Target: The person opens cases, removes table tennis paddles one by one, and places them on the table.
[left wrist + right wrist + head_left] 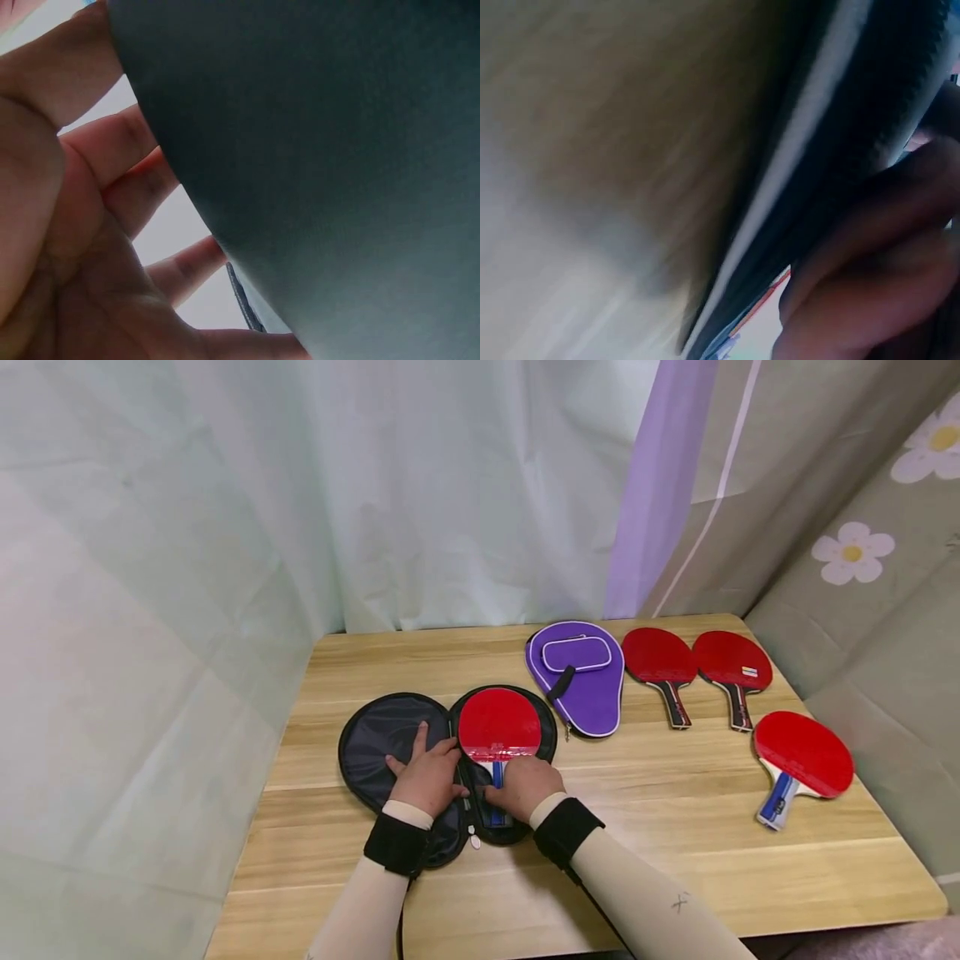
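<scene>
A black paddle case (450, 852) lies unfolded on the wooden table, its two halves side by side. My left hand (426, 781) rests with spread fingers on the left half; in the left wrist view the dark fabric (300, 165) hides the fingertips. In the right half lies a red table tennis paddle (498, 722) with a blue and white handle, blade away from me. My right hand (528, 785) holds this handle, thumb across it and fingers curled, partly hidden. The right wrist view shows curled fingers (877, 277) beside the case's zippered edge (795, 150).
Beyond the right hand lies a purple paddle case (600, 693). To its right are two red paddles with dark handles (658, 656) (731, 658). Another red paddle (802, 752) with a blue and white handle lies near the table's right edge. Curtains (480, 493) hang behind.
</scene>
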`<action>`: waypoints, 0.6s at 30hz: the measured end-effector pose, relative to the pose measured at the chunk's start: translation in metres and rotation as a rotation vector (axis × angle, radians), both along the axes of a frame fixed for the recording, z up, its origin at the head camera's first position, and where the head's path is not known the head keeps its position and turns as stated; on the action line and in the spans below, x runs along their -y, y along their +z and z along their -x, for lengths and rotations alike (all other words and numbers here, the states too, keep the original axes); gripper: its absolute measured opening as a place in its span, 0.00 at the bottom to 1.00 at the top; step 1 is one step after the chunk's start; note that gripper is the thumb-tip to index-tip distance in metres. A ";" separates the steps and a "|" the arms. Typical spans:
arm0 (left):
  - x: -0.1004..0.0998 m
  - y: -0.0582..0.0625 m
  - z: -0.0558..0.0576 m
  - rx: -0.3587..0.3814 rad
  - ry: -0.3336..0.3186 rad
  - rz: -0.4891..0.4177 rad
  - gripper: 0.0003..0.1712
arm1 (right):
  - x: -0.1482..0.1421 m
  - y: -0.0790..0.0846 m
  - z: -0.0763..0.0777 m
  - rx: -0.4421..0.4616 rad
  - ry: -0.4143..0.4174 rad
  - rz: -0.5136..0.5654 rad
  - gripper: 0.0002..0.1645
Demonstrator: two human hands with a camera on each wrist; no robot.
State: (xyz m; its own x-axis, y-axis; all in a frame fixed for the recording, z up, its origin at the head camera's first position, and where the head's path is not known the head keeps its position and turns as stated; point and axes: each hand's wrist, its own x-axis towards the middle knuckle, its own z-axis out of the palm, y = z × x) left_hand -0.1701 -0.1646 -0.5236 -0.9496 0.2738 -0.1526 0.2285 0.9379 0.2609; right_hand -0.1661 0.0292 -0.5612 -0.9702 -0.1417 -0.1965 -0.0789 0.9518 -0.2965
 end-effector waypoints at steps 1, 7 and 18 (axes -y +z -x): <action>0.000 0.000 0.000 0.000 0.001 0.004 0.37 | -0.003 -0.008 0.003 -0.004 0.007 -0.004 0.32; 0.003 -0.003 0.001 -0.003 0.006 0.022 0.39 | -0.015 -0.029 0.012 0.002 0.035 0.003 0.33; 0.002 -0.002 0.001 -0.011 -0.012 0.009 0.38 | -0.030 -0.038 0.012 -0.092 0.021 0.003 0.34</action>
